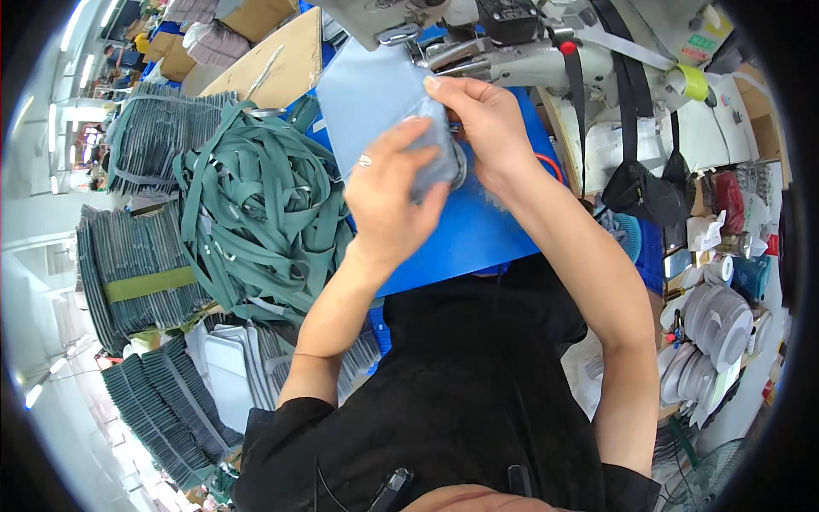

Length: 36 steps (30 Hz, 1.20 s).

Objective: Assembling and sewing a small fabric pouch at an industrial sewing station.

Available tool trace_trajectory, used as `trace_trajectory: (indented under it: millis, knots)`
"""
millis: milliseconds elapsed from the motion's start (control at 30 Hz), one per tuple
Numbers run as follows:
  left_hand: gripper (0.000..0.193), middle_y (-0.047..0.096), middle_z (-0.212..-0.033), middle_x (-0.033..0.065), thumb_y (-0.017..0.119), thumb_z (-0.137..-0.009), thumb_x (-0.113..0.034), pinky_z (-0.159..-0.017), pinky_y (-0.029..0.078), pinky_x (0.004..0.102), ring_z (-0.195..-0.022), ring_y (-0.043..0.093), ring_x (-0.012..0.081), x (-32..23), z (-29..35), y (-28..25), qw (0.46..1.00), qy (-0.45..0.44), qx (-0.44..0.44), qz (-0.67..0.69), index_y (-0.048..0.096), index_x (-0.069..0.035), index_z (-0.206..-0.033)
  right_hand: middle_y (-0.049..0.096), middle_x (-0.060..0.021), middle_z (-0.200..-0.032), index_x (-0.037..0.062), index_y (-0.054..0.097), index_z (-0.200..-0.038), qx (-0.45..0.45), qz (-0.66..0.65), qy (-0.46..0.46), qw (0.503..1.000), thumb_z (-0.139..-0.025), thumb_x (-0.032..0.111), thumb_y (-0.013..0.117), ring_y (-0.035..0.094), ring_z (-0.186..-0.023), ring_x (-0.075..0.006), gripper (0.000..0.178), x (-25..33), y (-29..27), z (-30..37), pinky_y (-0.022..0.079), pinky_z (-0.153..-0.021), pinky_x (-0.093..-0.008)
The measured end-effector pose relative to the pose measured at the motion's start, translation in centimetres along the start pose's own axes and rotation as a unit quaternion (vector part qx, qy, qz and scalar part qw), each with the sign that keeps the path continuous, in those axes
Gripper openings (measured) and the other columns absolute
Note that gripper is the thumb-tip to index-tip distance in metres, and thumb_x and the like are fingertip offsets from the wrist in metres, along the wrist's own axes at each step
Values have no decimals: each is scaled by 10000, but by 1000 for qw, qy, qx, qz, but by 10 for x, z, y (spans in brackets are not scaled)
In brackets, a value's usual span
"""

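2 hands work a grey-blue fabric piece at a sewing machine.

The left hand, a ring on 1 finger, is closed around the bunched lower edge of the fabric piece, thumb and fingers pinching it. The right hand presses the same bunched spot from the other side, fingers curled and gripping it just below the machine's head. The fabric piece lies over a blue bench, its upper edge tucked under the machine. To the left, a loose heap of green straps sits beside bundled stacks of grey pieces. Black straps hang from the machine at right.
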State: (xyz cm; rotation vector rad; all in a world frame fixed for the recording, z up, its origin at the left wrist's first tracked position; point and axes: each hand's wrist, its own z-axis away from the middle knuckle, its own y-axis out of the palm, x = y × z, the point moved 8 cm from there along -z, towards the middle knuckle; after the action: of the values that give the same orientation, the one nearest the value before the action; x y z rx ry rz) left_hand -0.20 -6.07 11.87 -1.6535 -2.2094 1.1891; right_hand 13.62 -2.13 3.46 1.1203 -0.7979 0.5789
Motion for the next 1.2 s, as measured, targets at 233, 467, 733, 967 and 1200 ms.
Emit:
trace_trajectory:
  millis: [233, 467, 733, 967, 1200]
  knots:
    - [232, 763, -1065, 156, 754, -781, 83, -824, 566, 354, -951, 742, 296, 12, -18, -27, 996, 28, -76, 32, 670, -13, -974, 638, -32, -772, -1, 710, -897, -53, 325, -266, 906, -818, 202, 832, 566, -643, -119, 249, 25, -9, 60, 476, -609, -259]
    - [146, 753, -1006, 11, 744, -755, -32, -676, 464, 315, -934, 713, 166, -20, -20, 2, 975, 205, 40, -80, 697, -70, -888, 750, -33, -868, -28, 761, -1022, -11, 77, -92, 993, -916, 55, 746, 642, -740, -39, 136, -18, -25, 54, 506, -660, -208]
    - [125, 753, -1004, -6, 715, -751, -77, -717, 451, 309, -917, 706, 146, 0, -46, 1, 970, 211, 72, -93, 690, -93, -873, 723, -9, -829, -26, 759, -1060, 3, 29, -101, 994, -924, 61, 743, 610, -696, -34, 163, -18, -12, 29, 479, -613, -196]
    - [162, 753, -983, 8, 719, -774, -74, -738, 466, 327, -933, 713, 167, 30, -74, 11, 967, 208, 110, -94, 698, -87, -934, 723, 24, -873, 53, 764, -1062, -61, 42, -64, 995, -946, 142, 749, 615, -748, -39, 147, -12, -2, -1, 477, -635, -207]
    - [277, 694, -1234, 243, 680, -905, 61, -1098, 463, 441, -1251, 643, 352, 24, 6, 12, 995, 26, 5, 91, 657, 49, -1181, 732, -30, -810, -48, 774, -890, -137, -108, -102, 979, -833, 114, 827, 613, -701, -64, 180, -10, 3, -6, 476, -626, -234]
